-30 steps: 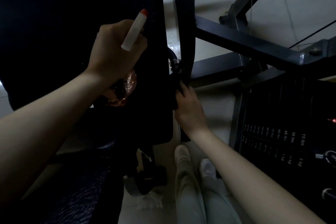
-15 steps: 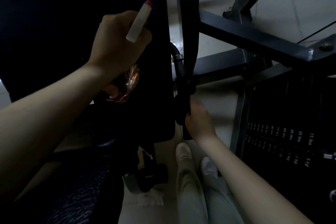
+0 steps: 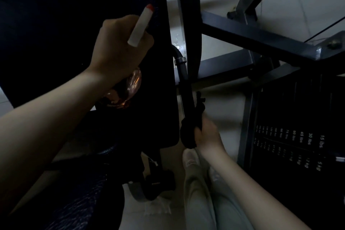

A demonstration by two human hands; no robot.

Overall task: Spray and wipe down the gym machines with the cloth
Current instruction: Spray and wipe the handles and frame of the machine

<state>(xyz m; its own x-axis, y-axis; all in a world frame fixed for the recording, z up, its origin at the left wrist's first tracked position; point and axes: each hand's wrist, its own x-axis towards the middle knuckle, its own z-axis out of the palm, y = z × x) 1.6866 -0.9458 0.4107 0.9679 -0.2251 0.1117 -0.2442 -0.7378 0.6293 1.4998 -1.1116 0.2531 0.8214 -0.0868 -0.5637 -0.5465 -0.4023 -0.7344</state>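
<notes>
My left hand (image 3: 119, 50) grips a spray bottle (image 3: 128, 87) with a clear pinkish body and a white nozzle tipped red, held up in front of the dark padded back (image 3: 74, 15) of the gym machine. My right hand (image 3: 207, 132) holds a dark cloth (image 3: 188, 134) wrapped around the lower end of a black handle bar (image 3: 183, 80) that hangs beside the pad. The scene is dim and the cloth's outline is hard to separate from the bar.
Grey steel frame beams (image 3: 252, 37) cross at the upper right. A black weight stack (image 3: 298, 136) with lbs and kg labels stands at the right. A dark seat pad (image 3: 65, 201) sits at the lower left. My legs and white shoes (image 3: 190, 158) stand on the pale floor.
My right hand has slid the cloth down the handle bar, from near its metal collar to its lower end. My left hand keeps the bottle raised in about the same place.
</notes>
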